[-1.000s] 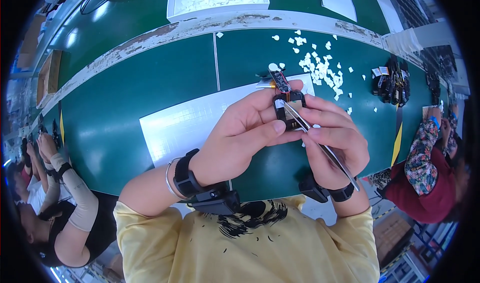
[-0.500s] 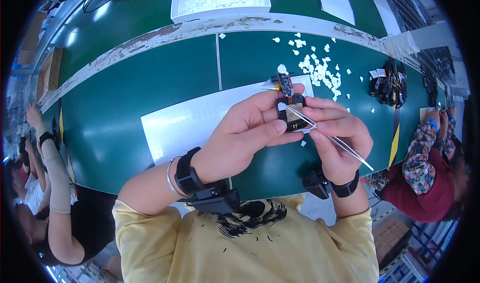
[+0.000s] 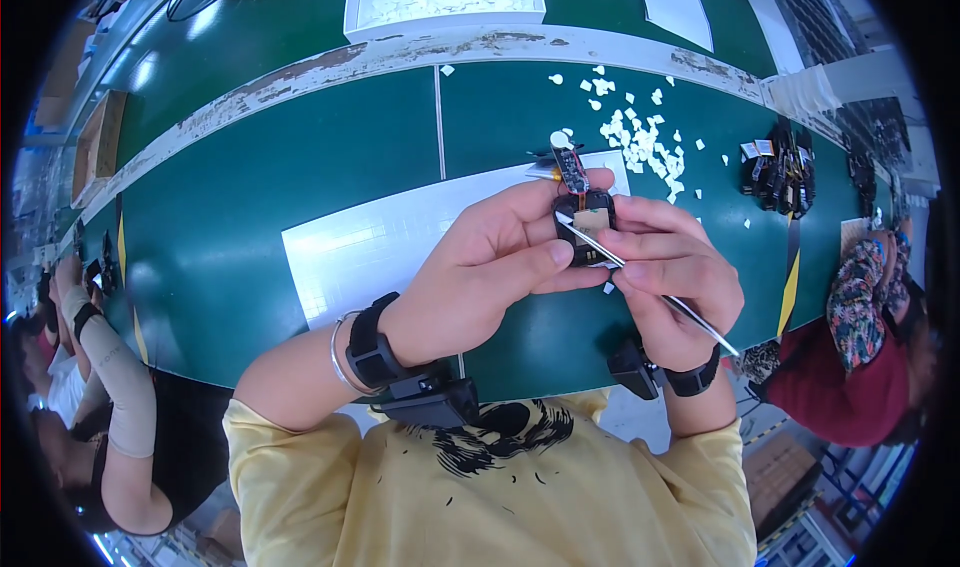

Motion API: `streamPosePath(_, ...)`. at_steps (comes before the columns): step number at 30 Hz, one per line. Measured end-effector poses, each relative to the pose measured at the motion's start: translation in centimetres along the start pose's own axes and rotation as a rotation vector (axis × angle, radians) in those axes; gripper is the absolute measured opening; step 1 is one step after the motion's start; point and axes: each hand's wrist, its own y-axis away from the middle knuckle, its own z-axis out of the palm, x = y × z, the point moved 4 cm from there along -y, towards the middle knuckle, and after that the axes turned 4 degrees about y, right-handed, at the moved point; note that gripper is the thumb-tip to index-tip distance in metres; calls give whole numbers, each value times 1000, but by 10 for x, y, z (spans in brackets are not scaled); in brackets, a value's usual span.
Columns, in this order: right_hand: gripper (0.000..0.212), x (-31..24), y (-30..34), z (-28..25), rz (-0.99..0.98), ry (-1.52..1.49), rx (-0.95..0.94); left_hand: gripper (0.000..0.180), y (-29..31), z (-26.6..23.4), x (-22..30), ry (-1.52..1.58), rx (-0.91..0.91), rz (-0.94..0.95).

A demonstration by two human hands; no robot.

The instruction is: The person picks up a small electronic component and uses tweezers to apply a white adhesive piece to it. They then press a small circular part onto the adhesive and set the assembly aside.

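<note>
My left hand (image 3: 505,252) holds a small black open device housing (image 3: 594,251) with a tan patch inside, thumb along its near side. A narrow circuit board (image 3: 571,170) with a round white tip stands out from the housing's far end, joined by a thin strip. Pinched in my right hand (image 3: 680,272) are silver tweezers (image 3: 640,273); their tips touch the housing's upper left inner corner, where a whitish spot shows. Whether the tips grip that spot is too small to tell. Beneath the hands lies a white sheet (image 3: 375,237).
Several small white pieces (image 3: 650,147) lie scattered on the green table (image 3: 240,197) beyond my hands. A white box (image 3: 450,22) of similar pieces stands past the worn ledge (image 3: 400,49). Black devices (image 3: 780,172) are bundled at right. Other people sit on both sides.
The tweezers have rolled in my right fingers, their tips shifting slightly left and down in the housing. The housing has tilted a little. At left, a neighbour's arm has moved.
</note>
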Motion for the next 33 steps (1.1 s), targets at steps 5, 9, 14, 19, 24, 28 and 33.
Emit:
streamPosePath(5, 6, 17, 1, -2, 196, -587, 224, 48, -4, -3, 3, 1, 6, -18)
streamPosePath(9, 8, 23, -12, -24, 362, -681, 376, 49, -2, -6, 2, -78, 79, -83)
streamPosePath(14, 21, 34, -37, -6, 437, -238, -24, 43, 2, -6, 1, -167, 106, -120)
streamPosePath(19, 24, 22, -36, 8, 175, 64, -134, 24, 0, -11, 1, -204, 191, -53)
streamPosePath(24, 23, 20, -33, 11, 233, -18, -90, 20, -6, -21, 0, -289, 241, -10)
streamPosePath(28, 21, 20, -38, 13, 268, 57, -111, 19, -6, -19, 9, -310, 241, 7)
streamPosePath(33, 20, 6, -28, 4, 192, 161, -99, 17, -7, -24, -7, -299, 206, -18)
